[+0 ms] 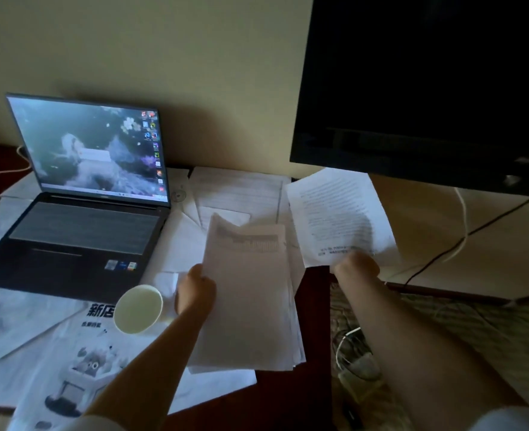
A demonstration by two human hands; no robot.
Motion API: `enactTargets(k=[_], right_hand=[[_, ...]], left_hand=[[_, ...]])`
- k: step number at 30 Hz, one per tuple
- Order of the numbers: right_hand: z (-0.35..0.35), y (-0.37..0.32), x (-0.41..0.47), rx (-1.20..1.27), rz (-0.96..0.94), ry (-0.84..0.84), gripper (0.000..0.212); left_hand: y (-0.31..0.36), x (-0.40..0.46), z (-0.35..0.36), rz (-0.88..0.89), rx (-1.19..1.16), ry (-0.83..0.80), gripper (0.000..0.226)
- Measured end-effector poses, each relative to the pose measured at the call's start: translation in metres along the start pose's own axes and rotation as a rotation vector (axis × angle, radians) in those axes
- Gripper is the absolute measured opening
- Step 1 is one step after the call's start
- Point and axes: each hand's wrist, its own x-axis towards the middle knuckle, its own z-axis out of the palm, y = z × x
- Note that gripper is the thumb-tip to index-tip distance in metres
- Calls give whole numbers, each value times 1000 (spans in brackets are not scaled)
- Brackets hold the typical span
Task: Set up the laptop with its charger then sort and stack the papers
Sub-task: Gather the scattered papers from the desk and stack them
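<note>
Left hand [194, 290] grips one stack [250, 300]; right hand [355, 264] pinches one sheet [338, 213]. One laptop [79, 206], one cup [138, 309].

White papers [247, 293], cream cup [138, 309], black laptop [70, 244].

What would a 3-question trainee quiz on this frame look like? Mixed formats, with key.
1. True or false: the laptop is open with its screen lit.
2. What does the left hand hold? A) the paper cup B) a stack of papers C) a cable
3. Fill in: the right hand grips a single ____ by its near edge.

Key: 1 true; 2 B; 3 printed sheet.
</note>
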Motion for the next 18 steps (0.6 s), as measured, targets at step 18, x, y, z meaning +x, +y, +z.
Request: enactTargets(k=[18], right_hand=[[8,36,-23,-28,-250,-63,21]], left_hand=[[-2,-26,0,-173,-836,-672,26]])
